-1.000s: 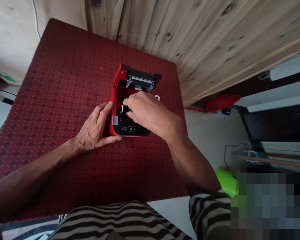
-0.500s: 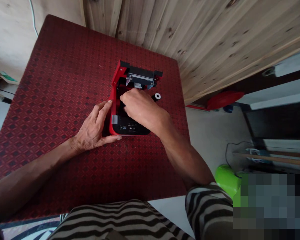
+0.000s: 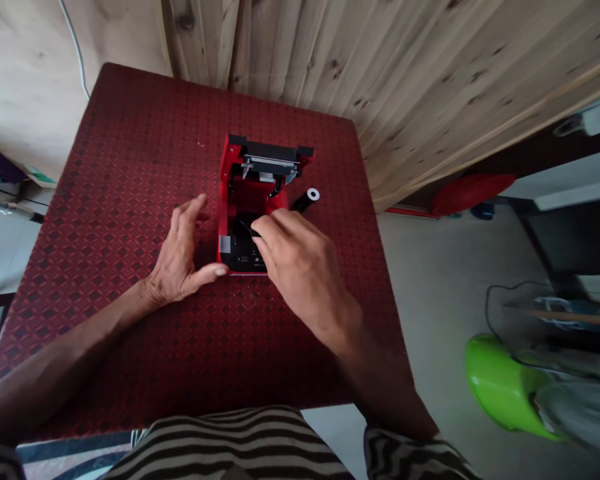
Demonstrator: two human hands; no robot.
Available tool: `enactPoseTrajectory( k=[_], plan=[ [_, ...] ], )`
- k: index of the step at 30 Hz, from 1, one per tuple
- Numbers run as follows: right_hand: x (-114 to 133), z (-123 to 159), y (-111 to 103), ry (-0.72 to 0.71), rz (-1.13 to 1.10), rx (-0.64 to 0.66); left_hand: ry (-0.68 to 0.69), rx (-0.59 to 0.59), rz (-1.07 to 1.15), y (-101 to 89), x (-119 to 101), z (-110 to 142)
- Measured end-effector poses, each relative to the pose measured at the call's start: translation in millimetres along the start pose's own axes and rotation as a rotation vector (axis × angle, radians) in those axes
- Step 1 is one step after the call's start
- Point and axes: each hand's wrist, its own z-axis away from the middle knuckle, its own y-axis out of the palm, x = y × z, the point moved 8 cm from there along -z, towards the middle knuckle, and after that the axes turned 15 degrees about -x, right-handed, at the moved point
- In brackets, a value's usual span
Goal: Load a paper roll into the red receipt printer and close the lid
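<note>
A red and black label printer (image 3: 223,220) stands on the table with its lid (image 3: 270,150) raised and its inner bay showing. My right hand (image 3: 300,260) is over the printer's front right part, thumb and fingers pinched together. A thin dark edge shows at the fingertips; what they hold I cannot make out. My left hand (image 3: 177,257) is open to the left of the printer, fingers spread, with the thumb close to the front left corner. A black roll with a white end (image 3: 307,198) lies on the table just right of the printer.
A red patterned cloth covers the table (image 3: 130,167). Behind it rises a wooden plank wall (image 3: 300,47). On the floor to the right are a green tub (image 3: 503,383), a dark cord and a red round object (image 3: 473,193).
My right hand has drawn out of the printer's bay toward the front right, uncovering the inside. My left hand has let go of the printer's side and moved slightly left.
</note>
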Motion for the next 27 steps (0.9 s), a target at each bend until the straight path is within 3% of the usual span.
enactPoseTrajectory(
  k=[5, 8, 11, 14, 18, 22, 27],
  plan=[
    [15.9, 23.1, -5.7, -0.036, -0.006, -0.142, 0.036, -0.123, -0.009, -21.1, -4.5, -58.0],
    [23.1, 31.5, -8.9, -0.067, 0.038, -0.204, 0.062, -0.054, -0.006, -11.6, -9.2, -97.2],
    [25.0, 36.1, -11.1, -0.048, 0.059, -0.263, 0.073, -0.001, -0.038, -2.3, -17.3, -116.7],
    [24.7, 38.2, -14.2, -0.027, 0.053, -0.324, 0.072, -0.013, -0.049, -5.4, -31.0, -111.0],
    [24.2, 39.9, -18.0, -0.021, 0.068, -0.372, 0.119, 0.019, -0.042, -11.4, -45.9, -80.7],
    [22.4, 41.6, -14.9, 0.007, 0.048, -0.326, 0.198, 0.062, -0.11, -9.5, -43.0, -54.3],
    [21.1, 43.3, -10.1, 0.036, 0.035, -0.274, 0.287, 0.066, -0.145, -3.3, -38.3, -42.3]
  ],
)
